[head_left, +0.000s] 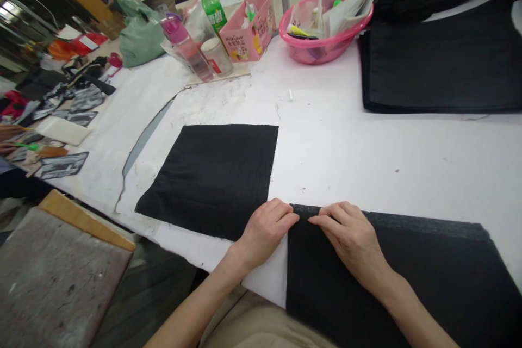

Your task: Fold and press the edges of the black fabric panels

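Note:
A stack of black fabric pieces (408, 272) lies on the white table (367, 157) right in front of me. My left hand (265, 228) and my right hand (350, 234) meet at the stack's far left corner. Both pinch the top layer's edge there, fingers curled together. To the left, a single square of black fabric (212, 174) lies flat on the table, a little apart from my left hand.
A larger pile of black cloth (440, 60) sits at the back right. A pink basin (326, 27) with papers, a pink box (248, 32), a green bottle (210, 2) and a pink bottle (185, 46) stand at the back. A wooden board (61, 272) lies low left.

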The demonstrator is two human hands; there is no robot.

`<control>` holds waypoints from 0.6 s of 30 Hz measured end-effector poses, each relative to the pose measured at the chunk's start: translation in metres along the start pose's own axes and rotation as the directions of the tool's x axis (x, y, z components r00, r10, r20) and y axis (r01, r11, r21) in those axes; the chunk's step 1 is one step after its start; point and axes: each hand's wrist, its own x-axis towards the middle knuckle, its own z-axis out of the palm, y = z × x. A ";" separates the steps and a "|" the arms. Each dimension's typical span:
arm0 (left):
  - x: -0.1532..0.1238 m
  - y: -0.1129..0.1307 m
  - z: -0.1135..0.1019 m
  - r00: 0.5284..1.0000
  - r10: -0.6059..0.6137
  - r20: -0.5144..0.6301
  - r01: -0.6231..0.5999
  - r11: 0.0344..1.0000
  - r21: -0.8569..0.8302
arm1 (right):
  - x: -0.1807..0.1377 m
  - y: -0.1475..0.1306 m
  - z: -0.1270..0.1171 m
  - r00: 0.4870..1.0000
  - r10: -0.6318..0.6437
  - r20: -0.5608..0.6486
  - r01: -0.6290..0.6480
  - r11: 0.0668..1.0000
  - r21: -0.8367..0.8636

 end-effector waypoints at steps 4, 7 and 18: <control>0.001 0.000 -0.002 1.000 0.025 -0.009 -0.025 0.999 0.036 | -0.001 0.000 0.000 1.000 -0.006 0.002 0.006 1.000 -0.009; 0.002 0.001 -0.002 0.999 0.040 -0.007 -0.040 0.997 0.064 | 0.000 0.000 0.000 1.000 -0.016 0.008 0.016 1.000 -0.017; 0.000 0.001 0.000 0.998 0.059 0.016 -0.060 0.994 0.091 | 0.002 -0.002 -0.002 0.999 -0.052 0.007 0.052 0.998 -0.036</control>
